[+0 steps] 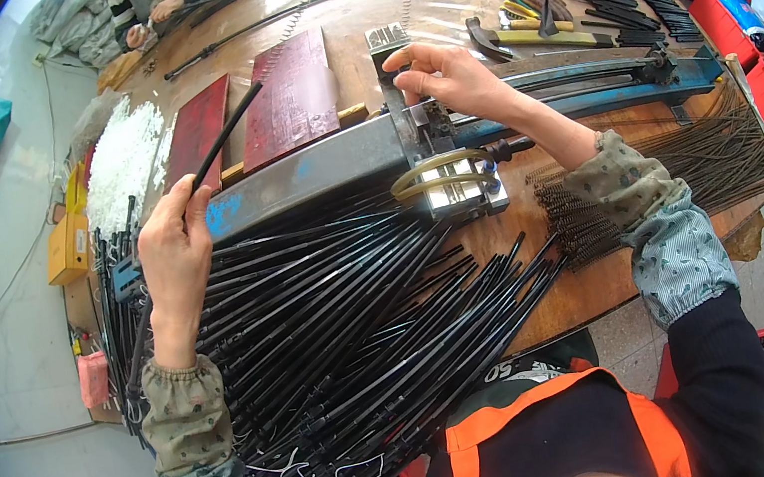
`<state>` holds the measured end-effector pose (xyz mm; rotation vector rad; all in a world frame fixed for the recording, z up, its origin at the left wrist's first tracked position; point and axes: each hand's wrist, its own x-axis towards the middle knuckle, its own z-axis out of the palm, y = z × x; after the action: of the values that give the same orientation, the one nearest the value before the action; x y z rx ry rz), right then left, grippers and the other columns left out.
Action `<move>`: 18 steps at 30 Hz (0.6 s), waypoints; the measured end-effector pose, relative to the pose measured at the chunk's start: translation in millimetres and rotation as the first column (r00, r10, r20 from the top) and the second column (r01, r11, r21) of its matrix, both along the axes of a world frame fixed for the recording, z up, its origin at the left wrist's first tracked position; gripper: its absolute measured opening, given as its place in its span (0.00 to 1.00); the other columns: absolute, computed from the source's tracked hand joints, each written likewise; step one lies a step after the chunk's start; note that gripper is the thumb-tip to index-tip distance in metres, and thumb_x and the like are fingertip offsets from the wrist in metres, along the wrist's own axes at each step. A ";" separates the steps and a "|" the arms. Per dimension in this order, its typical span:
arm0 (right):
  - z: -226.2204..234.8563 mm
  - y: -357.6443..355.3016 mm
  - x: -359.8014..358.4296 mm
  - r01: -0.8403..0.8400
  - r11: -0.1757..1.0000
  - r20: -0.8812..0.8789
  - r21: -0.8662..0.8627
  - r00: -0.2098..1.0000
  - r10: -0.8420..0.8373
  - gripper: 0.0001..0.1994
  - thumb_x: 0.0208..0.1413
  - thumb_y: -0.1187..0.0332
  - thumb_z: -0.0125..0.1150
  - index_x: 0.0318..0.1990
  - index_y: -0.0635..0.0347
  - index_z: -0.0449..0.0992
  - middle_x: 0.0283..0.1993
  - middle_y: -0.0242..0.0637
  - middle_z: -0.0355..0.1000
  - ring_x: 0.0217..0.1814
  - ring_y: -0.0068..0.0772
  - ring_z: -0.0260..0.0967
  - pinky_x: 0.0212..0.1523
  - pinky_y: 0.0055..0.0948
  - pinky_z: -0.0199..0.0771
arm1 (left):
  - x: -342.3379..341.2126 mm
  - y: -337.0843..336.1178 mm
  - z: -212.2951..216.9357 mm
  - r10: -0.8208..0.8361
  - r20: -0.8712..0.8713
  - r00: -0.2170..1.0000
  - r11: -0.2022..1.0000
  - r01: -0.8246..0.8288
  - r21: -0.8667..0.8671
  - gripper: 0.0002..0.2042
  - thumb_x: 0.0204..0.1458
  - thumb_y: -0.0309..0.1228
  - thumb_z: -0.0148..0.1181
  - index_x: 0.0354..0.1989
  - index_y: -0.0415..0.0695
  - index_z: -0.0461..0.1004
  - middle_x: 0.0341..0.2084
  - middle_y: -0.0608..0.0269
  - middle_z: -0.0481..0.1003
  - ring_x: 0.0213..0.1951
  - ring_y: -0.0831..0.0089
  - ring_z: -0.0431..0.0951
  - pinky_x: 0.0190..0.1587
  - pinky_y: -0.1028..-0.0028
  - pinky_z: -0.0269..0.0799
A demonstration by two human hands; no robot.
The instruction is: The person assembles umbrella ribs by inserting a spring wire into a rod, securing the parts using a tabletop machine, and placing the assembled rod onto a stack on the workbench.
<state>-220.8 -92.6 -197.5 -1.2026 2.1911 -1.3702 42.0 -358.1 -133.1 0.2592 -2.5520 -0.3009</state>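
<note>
My left hand (173, 243) is closed round a slim black rod (228, 135), which slants up and to the right past the red boards. Above the clamp head of a long metal bench fixture (320, 170) is my right hand (451, 77), its fingers bent and apart, with nothing visible between them. Just under that hand stands a metal block (387, 38). Below it, a looped yellowish hose (436, 169) is fixed to the fixture's front. Many black rods (315, 320) lie fanned out between the fixture and my body.
Two dark red boards (289, 92) lie behind the fixture, beside a heap of small white pieces (124, 155). A hammer (525, 35) and pliers rest at the back. Thin brown rods (671, 155) are stacked at right. Another person's hands (154, 22) are at far left.
</note>
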 end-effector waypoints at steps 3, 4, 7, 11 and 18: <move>-14.6 3.9 -14.1 -0.044 0.989 -0.045 -0.144 0.998 0.038 0.12 0.62 0.61 0.58 0.45 0.59 0.80 0.31 0.34 0.80 0.40 0.28 0.76 0.45 0.31 0.74 | -13.5 13.6 -0.7 -0.049 -0.047 0.998 0.998 0.051 0.030 0.11 0.60 0.31 0.61 0.44 0.34 0.78 0.33 0.45 0.79 0.32 0.54 0.80 0.35 0.66 0.74; -15.7 2.2 -13.8 -0.044 0.990 -0.154 -0.136 0.988 0.023 0.11 0.60 0.61 0.60 0.42 0.58 0.82 0.32 0.36 0.79 0.41 0.32 0.75 0.45 0.33 0.74 | -14.6 15.5 -1.9 -0.056 -0.046 0.997 0.997 0.058 0.053 0.11 0.60 0.31 0.60 0.44 0.34 0.78 0.34 0.45 0.79 0.32 0.54 0.80 0.35 0.67 0.74; -24.3 -4.6 -14.3 -0.097 0.987 -0.433 -0.131 0.901 0.031 0.11 0.60 0.61 0.62 0.40 0.58 0.84 0.32 0.33 0.78 0.44 0.29 0.72 0.47 0.30 0.72 | -10.7 17.5 -3.2 -0.025 -0.009 1.000 0.999 0.025 0.020 0.11 0.60 0.31 0.61 0.44 0.34 0.78 0.33 0.45 0.79 0.32 0.54 0.80 0.35 0.67 0.74; -23.1 -14.8 -8.7 -0.142 0.989 -0.605 -0.053 0.792 0.081 0.09 0.56 0.63 0.64 0.35 0.57 0.84 0.30 0.33 0.77 0.42 0.33 0.71 0.53 0.38 0.65 | 0.2 13.6 -2.6 -0.012 0.017 1.000 1.000 0.012 -0.002 0.11 0.60 0.31 0.61 0.44 0.34 0.78 0.33 0.45 0.79 0.31 0.54 0.80 0.34 0.67 0.74; -15.0 -10.8 -8.1 -0.092 0.993 -0.870 0.079 0.479 0.114 0.06 0.57 0.68 0.60 0.29 0.49 0.80 0.26 0.29 0.75 0.43 0.30 0.71 0.64 0.41 0.49 | 5.2 -1.7 -9.6 0.025 0.023 0.999 1.000 -0.025 0.014 0.11 0.60 0.31 0.61 0.45 0.36 0.78 0.34 0.46 0.79 0.32 0.53 0.80 0.34 0.66 0.74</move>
<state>-229.0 -103.4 -212.5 -2.3816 2.6176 -0.6673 47.1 -359.8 -142.7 0.3016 -2.5681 -0.3087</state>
